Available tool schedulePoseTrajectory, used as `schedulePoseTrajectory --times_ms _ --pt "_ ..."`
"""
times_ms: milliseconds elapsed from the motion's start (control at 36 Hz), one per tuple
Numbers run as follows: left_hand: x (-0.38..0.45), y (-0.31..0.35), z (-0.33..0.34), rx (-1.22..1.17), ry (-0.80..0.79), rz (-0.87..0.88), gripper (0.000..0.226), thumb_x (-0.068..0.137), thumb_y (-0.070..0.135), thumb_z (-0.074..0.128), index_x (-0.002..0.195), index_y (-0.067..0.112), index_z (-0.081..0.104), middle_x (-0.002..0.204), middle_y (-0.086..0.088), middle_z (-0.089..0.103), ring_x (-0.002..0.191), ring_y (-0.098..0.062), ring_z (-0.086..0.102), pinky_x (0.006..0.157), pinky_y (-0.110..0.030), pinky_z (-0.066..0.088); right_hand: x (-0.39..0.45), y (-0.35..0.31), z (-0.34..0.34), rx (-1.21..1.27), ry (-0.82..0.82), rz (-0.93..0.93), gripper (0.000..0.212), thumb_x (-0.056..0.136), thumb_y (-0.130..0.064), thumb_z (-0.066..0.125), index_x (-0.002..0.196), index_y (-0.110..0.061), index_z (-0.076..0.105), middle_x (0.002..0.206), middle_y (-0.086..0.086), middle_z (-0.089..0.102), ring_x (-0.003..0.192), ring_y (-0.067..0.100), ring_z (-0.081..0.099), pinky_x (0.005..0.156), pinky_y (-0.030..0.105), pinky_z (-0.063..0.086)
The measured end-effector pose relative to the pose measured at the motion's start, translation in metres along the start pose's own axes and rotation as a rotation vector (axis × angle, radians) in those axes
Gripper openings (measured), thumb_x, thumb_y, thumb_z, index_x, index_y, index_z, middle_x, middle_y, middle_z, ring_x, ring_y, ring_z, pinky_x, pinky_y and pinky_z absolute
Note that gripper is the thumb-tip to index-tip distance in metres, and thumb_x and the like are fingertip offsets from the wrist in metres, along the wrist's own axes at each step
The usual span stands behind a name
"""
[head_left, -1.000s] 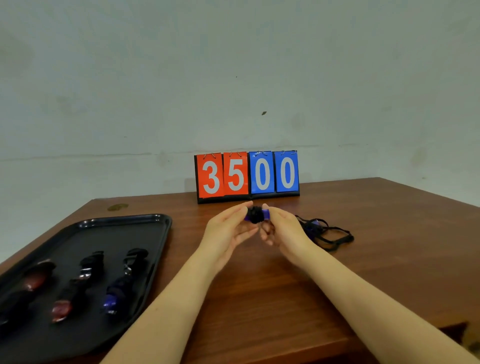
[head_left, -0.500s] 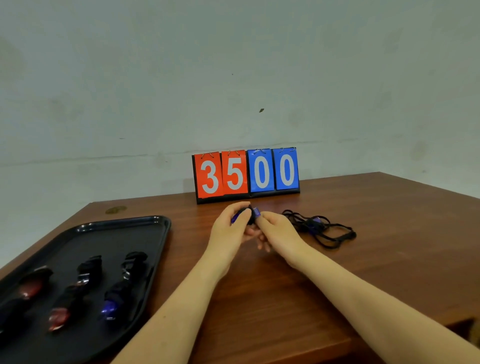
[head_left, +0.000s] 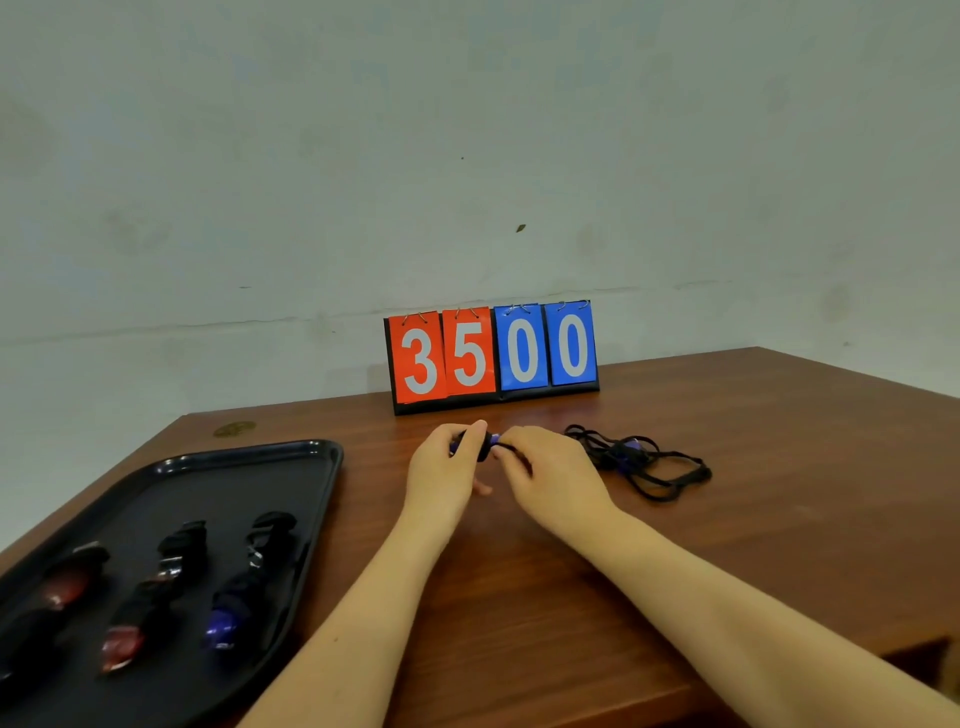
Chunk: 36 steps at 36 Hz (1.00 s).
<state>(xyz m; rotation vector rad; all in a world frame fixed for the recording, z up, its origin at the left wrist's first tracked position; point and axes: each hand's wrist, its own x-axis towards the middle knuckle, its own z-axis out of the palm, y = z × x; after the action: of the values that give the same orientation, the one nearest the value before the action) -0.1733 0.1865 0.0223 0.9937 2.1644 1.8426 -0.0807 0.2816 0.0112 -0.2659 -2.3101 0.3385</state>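
Observation:
A small blue item wound in black cord (head_left: 485, 446) sits between both hands, just above the brown table (head_left: 779, 519). My left hand (head_left: 444, 475) pinches it from the left with thumb and fingertips. From the right, my right hand (head_left: 553, 475) pinches its end and a strand of the cord. Most of the item is hidden by the fingers. A second blue item with a loose black cord (head_left: 639, 462) lies on the table just right of my right hand.
A black tray (head_left: 249, 478) at the left holds three cord-wrapped items, two red (head_left: 62, 587) (head_left: 140, 608) and one blue (head_left: 244, 587). A flip scoreboard (head_left: 493, 356) reading 3500 stands at the back against the wall. The table's edge runs near right.
Both hands have lowered slightly toward the table with the item, and the fingers have closed tighter around it. The loose cord on the table has not moved.

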Motion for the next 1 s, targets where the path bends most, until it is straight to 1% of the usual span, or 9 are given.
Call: schedulePoseTrajectory --times_ms 83,139,194,389,583,639,778,889,1000 --pt "0.0 0.0 -0.001 0.041 0.015 0.013 0.021 0.099 0.035 0.048 0.108 0.019 0.056 0.088 0.008 0.059 0.055 -0.01 0.059 0.045 -0.01 0.045 0.002 -0.003 -0.001 -0.02 0.043 0.025 0.017 0.097 -0.026 0.053 0.107 -0.018 0.065 0.09 -0.009 0.063 0.081 0.005 0.057 0.076 0.016 0.043" --pt "0.001 0.0 -0.001 0.099 0.018 0.018 0.023 0.098 0.036 0.049 0.11 0.018 0.056 0.092 0.006 0.06 0.054 -0.011 0.059 0.045 -0.011 0.044 0.003 -0.004 -0.003 -0.033 0.072 0.063 0.012 0.096 -0.029 0.056 0.099 -0.02 0.063 0.079 -0.016 0.051 0.067 0.001 0.048 0.065 0.012 0.038" --pt "0.001 0.0 -0.001 0.133 0.014 0.023 0.023 0.098 0.037 0.049 0.111 0.019 0.056 0.093 0.005 0.06 0.052 -0.01 0.058 0.048 -0.014 0.046 0.003 -0.004 -0.004 -0.025 0.086 0.079 0.009 0.095 -0.029 0.058 0.095 -0.021 0.062 0.074 -0.016 0.046 0.064 -0.002 0.046 0.061 0.011 0.036" --pt "0.002 0.0 -0.004 0.108 -0.054 -0.019 0.023 0.101 0.035 0.042 0.107 0.019 0.056 0.088 0.004 0.058 0.057 -0.012 0.054 0.057 -0.02 0.047 0.002 -0.002 -0.007 0.048 0.055 0.044 0.009 0.093 -0.024 0.06 0.101 -0.02 0.062 0.09 -0.011 0.06 0.081 0.006 0.057 0.074 0.015 0.046" --pt "0.001 0.0 -0.006 0.103 -0.138 -0.065 0.02 0.103 0.035 0.038 0.102 0.022 0.052 0.077 0.002 0.054 0.052 -0.009 0.049 0.057 -0.023 0.045 0.004 0.003 -0.005 0.223 0.04 0.117 0.016 0.092 -0.023 0.062 0.106 -0.025 0.068 0.092 -0.021 0.058 0.086 -0.009 0.055 0.078 0.002 0.041" --pt "0.0 0.0 -0.004 0.094 -0.147 -0.084 0.017 0.103 0.035 0.038 0.1 0.024 0.051 0.075 0.002 0.053 0.053 -0.009 0.049 0.06 -0.024 0.048 0.005 0.005 -0.005 0.264 0.022 0.163 0.019 0.093 -0.022 0.06 0.109 -0.025 0.07 0.094 -0.018 0.061 0.087 -0.007 0.056 0.077 0.005 0.043" --pt "-0.003 0.002 0.0 -0.156 -0.124 -0.239 0.021 0.102 0.034 0.042 0.087 0.025 0.054 0.066 -0.002 0.052 0.053 -0.011 0.048 0.076 -0.034 0.052 0.006 0.003 -0.008 0.565 -0.004 0.313 0.015 0.093 -0.02 0.06 0.099 -0.028 0.07 0.095 -0.008 0.068 0.083 0.004 0.064 0.06 0.015 0.051" --pt "-0.006 0.006 0.0 -0.354 -0.087 -0.31 0.022 0.101 0.033 0.045 0.094 0.019 0.06 0.06 -0.002 0.051 0.053 -0.011 0.047 0.07 -0.032 0.048 0.007 -0.003 -0.01 0.754 -0.033 0.396 0.012 0.093 -0.019 0.059 0.096 -0.018 0.071 0.085 0.001 0.072 0.069 0.008 0.066 0.057 0.019 0.051" --pt "-0.012 0.011 0.0 -0.535 -0.108 -0.374 0.026 0.1 0.032 0.047 0.097 0.012 0.062 0.066 -0.004 0.052 0.058 -0.012 0.046 0.06 -0.026 0.047 0.007 -0.004 -0.012 0.959 -0.085 0.484 0.019 0.094 -0.02 0.058 0.102 -0.007 0.069 0.085 0.008 0.071 0.072 0.015 0.067 0.06 0.022 0.05"
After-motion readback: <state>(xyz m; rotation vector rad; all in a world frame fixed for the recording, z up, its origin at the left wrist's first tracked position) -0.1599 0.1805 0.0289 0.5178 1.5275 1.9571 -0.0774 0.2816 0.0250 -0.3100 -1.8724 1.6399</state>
